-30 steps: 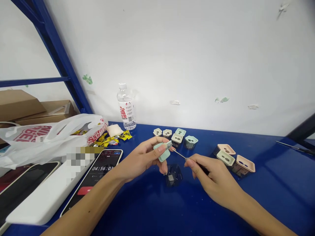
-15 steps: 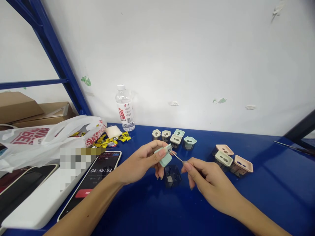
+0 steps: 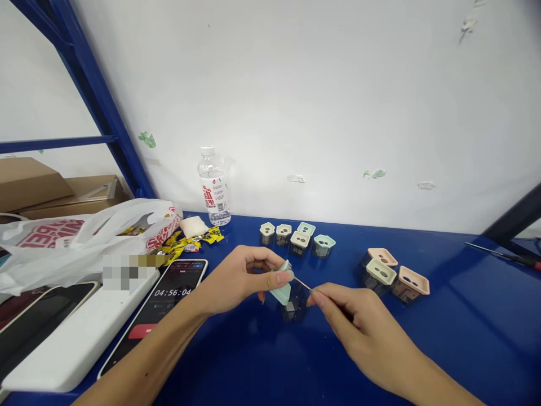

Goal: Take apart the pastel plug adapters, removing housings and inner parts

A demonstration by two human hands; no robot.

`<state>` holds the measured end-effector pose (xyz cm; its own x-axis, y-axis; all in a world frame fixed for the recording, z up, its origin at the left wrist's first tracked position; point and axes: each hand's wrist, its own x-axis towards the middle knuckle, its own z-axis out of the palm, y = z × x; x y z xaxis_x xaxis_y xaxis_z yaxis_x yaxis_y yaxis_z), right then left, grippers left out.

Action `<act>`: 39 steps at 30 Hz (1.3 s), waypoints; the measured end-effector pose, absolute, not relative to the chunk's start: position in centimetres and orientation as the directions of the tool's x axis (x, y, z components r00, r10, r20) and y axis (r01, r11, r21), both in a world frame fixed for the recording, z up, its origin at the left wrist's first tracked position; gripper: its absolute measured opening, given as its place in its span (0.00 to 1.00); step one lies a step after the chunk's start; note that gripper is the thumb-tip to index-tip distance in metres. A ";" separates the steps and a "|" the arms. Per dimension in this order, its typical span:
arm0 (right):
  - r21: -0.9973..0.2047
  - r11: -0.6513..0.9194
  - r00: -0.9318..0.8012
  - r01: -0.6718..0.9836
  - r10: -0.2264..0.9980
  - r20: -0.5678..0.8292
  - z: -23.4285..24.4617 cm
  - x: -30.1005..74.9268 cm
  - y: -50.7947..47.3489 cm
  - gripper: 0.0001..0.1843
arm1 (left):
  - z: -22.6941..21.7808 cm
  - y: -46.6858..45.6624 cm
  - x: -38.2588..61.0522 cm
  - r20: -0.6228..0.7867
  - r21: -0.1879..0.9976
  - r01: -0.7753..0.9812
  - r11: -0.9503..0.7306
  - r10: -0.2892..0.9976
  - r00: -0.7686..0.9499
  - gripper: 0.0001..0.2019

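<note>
Left grip: clenched on a mint cap, held tilted just above the dark case
Right grip: pinching a steel pick, its tip at the cap
Beyond the case: beige and mint caps
Right of the case: pink caps
Left of the case: phone on the blue desk

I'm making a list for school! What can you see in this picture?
Two-holed plastic caps: eight, cream, mint and pink, in two groups on the table.
Dark see-through case: one, black, below the hands.
Phone: one, black, showing a timer, left of the hands.
Water bottle: one, clear, by the wall.
Plastic bag: one, white with red print, far left.
Wrappers: several, yellow, near the bottle.
Table: one, blue, under everything.
Left hand: one, holding a mint cap.
Right hand: one, pinching a metal pick.
</note>
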<state>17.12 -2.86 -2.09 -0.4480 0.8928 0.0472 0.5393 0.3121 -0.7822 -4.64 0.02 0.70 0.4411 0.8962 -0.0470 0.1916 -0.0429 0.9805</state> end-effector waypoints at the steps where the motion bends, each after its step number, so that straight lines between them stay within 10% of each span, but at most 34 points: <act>1: -0.714 0.396 -0.461 0.577 0.880 0.116 -2.2 17.2 -3.0 0.21 | 0.7 0.0 -4.6 -0.061 0.984 0.179 -0.021 0.894 0.443 0.17; 10: -0.345 0.577 -0.454 0.741 0.808 0.376 -2.2 18.4 -2.7 0.22 | -0.1 0.1 -4.2 -0.176 0.964 0.254 0.074 0.897 0.406 0.19; 19: -0.412 0.490 -0.454 0.768 0.871 0.189 -2.5 18.1 -2.3 0.11 | -0.7 0.4 -4.0 -0.236 0.948 0.290 0.131 0.901 0.364 0.18; 39: -0.567 0.429 -0.407 0.703 0.897 0.174 -0.9 18.1 -2.5 0.23 | -0.4 0.3 -3.9 -0.282 0.928 0.339 0.157 0.890 0.359 0.19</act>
<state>18.14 -2.51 -0.89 -0.4072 0.8965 0.1743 0.7025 0.4294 -0.5675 -3.89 0.26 -0.37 0.3591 0.8898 -0.2817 0.3386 0.1571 0.9277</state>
